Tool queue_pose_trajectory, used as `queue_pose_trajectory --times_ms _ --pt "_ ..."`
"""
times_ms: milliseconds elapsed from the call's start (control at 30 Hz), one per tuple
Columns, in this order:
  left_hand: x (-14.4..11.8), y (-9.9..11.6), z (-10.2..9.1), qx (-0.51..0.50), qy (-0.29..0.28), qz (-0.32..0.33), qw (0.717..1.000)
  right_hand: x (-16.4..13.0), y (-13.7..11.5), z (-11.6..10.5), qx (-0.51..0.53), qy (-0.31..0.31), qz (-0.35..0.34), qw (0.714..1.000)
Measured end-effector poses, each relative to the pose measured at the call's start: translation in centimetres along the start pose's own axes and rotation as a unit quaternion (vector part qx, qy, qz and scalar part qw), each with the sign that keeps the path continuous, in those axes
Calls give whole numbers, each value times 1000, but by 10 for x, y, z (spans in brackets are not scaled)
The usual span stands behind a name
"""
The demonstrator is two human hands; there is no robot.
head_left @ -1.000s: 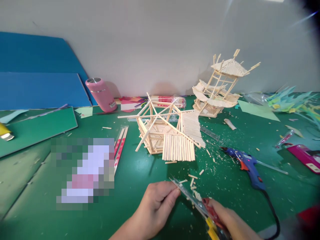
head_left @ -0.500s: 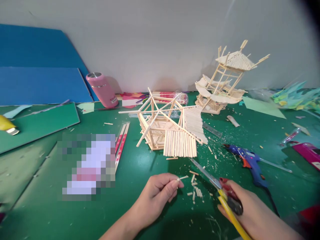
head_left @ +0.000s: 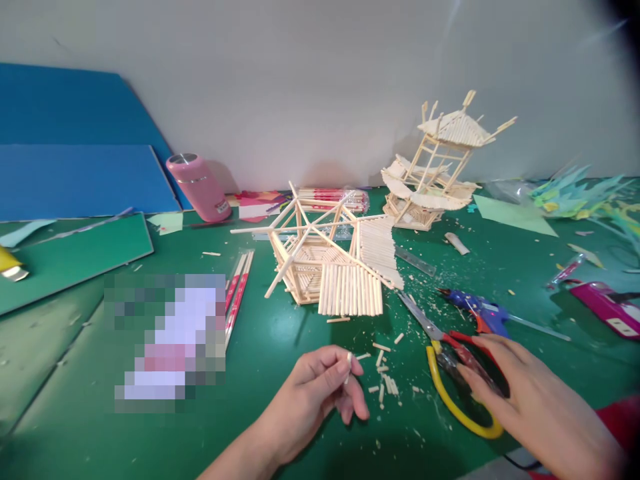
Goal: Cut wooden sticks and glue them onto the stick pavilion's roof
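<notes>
My left hand (head_left: 323, 387) pinches a short wooden stick piece (head_left: 348, 366) between thumb and fingers, low over the green mat. My right hand (head_left: 530, 393) lies flat on the red-and-yellow scissors (head_left: 447, 363), which rest on the mat with the blades pointing up-left. Several cut stick bits (head_left: 384, 383) are scattered between my hands. Just beyond them stands a six-sided stick frame (head_left: 320, 257) with slatted roof panels. A blue glue gun (head_left: 475, 312) lies right behind the scissors.
A taller stick pagoda (head_left: 435, 170) stands at the back right by the wall. A pink bottle (head_left: 196, 187), blue boards (head_left: 75, 160), packed red-wrapped chopsticks (head_left: 239, 293), a pink case (head_left: 607, 308), a metal ruler (head_left: 415, 261) and paper scraps lie around the green mat (head_left: 280, 333).
My right hand lowered the scissors onto the mat and now rests over them. My left hand turned the short stick piece upright in its fingers.
</notes>
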State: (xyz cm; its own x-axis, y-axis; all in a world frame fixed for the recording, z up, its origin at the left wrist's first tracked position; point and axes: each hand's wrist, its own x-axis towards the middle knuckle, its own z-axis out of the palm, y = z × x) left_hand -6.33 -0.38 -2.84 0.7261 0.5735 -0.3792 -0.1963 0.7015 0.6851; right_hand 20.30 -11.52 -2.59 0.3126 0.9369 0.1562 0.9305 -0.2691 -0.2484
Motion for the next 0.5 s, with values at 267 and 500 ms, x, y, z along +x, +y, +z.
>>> queue_pose_trajectory --times_ms 267,500 --pt "7 2 27 9 53 48 997 5 -66 -12 250 -35 -34 967" --pt "22 1 64 -104 72 53 991 12 -113 7 544 -117 21 830"
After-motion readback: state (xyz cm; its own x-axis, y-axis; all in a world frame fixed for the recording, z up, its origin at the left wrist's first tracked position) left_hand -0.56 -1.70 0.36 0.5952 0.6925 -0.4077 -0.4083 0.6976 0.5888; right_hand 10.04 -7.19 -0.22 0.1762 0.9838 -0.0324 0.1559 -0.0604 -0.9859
